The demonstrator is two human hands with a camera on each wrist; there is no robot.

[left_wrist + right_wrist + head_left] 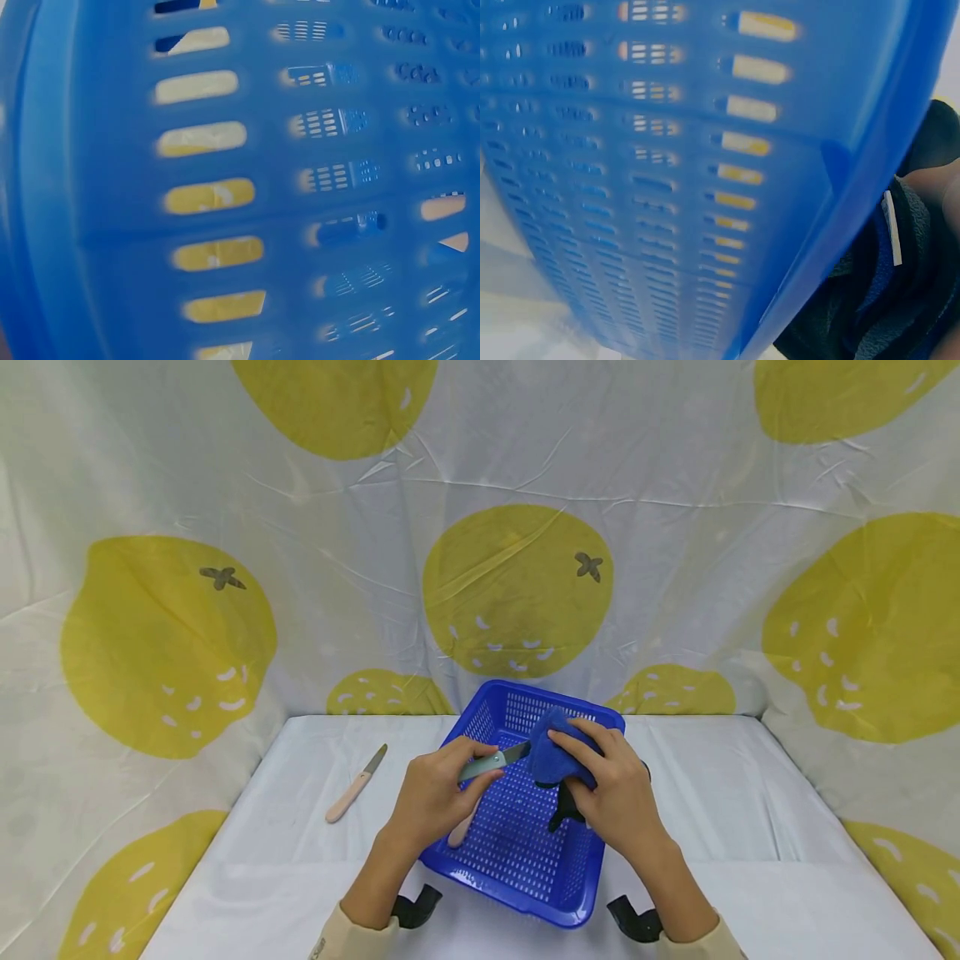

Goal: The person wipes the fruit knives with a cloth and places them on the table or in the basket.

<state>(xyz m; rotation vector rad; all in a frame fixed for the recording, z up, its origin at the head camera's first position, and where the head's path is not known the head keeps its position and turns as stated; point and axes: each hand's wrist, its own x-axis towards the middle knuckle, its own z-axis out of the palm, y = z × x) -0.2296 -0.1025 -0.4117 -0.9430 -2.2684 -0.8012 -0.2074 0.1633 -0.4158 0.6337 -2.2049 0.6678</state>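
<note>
Over the blue basket [517, 860], my left hand [431, 793] pinches a small knife [482, 766] by its pale green handle, blade pointing right. My right hand [618, 785] grips a blue cloth [558, 747] right at the blade's tip, where the cloth covers the end. A black piece [566, 808] hangs below the cloth. In the right wrist view, the dark and blue folds [919, 300] with a white tag show beside the basket wall. The left wrist view shows only the basket's slotted side [120, 187], with the left hand hidden.
A knife with a pale pink handle [348, 797] lies on the white table [262, 835] left of the basket. Another pink handle [461, 831] sits inside the basket at its left. Black curved wrist mounts [417, 907] show near both wrists. A lemon-print curtain [517, 593] hangs behind.
</note>
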